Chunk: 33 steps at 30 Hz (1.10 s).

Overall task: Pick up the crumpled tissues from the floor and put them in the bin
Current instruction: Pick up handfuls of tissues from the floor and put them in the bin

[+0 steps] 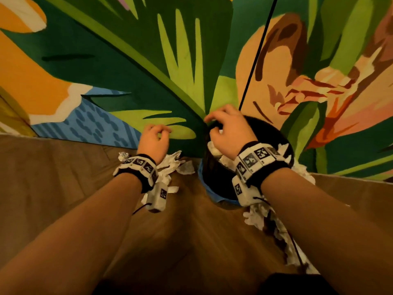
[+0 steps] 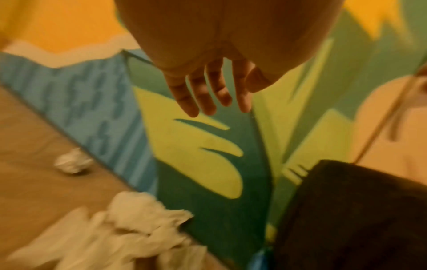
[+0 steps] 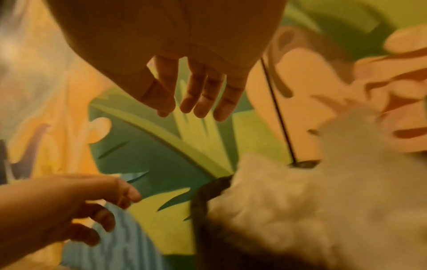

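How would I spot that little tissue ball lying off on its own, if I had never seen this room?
Find the painted wall with big green leaves, then the blue patterned patch low down where it meets the wooden floor. Right at that edge lies the small tissue ball. Unlike the loose pile of tissues beside the black bin, it is tightly scrunched and sits alone.

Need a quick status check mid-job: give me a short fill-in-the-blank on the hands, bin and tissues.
1. The right hand is above the ___ bin.
2. The left hand holds ___.
3. A small crumpled tissue lies on the ___ by the wall.
4. The bin already contains ___.

Missing words: black; nothing; floor; tissues
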Motion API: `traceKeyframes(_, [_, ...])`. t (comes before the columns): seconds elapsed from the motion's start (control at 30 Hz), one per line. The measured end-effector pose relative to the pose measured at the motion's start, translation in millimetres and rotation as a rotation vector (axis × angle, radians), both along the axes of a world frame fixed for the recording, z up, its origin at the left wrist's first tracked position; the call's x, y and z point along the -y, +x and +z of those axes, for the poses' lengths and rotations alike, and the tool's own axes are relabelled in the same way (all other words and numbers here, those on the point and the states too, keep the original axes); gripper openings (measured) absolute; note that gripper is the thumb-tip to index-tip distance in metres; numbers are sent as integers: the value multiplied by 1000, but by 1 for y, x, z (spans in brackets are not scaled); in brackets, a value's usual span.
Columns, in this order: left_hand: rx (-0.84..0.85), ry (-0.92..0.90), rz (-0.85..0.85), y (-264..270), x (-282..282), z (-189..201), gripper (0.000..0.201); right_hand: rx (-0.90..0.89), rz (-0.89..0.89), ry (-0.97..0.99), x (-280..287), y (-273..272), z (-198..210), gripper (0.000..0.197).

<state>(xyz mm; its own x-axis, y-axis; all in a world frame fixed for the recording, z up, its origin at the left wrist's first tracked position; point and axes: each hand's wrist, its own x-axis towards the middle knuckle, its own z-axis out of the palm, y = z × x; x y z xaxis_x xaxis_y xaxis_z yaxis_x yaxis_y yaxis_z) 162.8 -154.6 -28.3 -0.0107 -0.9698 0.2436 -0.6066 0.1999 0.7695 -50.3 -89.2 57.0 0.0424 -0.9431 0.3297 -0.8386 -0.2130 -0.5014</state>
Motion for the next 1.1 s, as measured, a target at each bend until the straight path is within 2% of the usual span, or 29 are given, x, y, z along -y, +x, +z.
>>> traceKeyframes(0.1, [110,194,103,34,-1,-42,22,9,112,42,4,40,-21,26])
traceKeyframes(0.17, [199,348,101,46,-11,-73,21,19,154,99,7,61,-42,26])
traceKeyframes(0.3, [356,641,-3,55,-36,-137,33,-9,202,285,14,86,-98,24])
traceKeyframes(0.47, [455,822,-159,49,-55,-185,32,-103,127,659,22,89,-181,20])
traceKeyframes(0.53, [464,856,-180,45,-58,-193,38,-80,105,731,22,88,-211,19])
traceKeyframes(0.6, [465,810,-170,42,-62,-198,42,-87,132,741,20,88,-236,23])
traceKeyframes(0.77, [394,695,-2,41,-70,-202,33,-183,293,797,13,93,-284,34])
traceKeyframes(0.87, [357,761,75,44,-69,-201,32,-222,245,760,7,88,-296,32])
traceKeyframes(0.93, [262,778,115,51,-66,-204,27,-133,123,789,4,81,-297,20])
traceKeyframes(1.0, [241,812,78,57,-63,-206,27,112,-23,778,-2,72,-295,7])
traceKeyframes(1.07, [318,845,35,59,-65,-207,23,295,-98,728,-9,66,-296,20])
traceKeyframes(1.1, [346,841,43,59,-67,-208,24,329,-113,714,-10,65,-296,25])
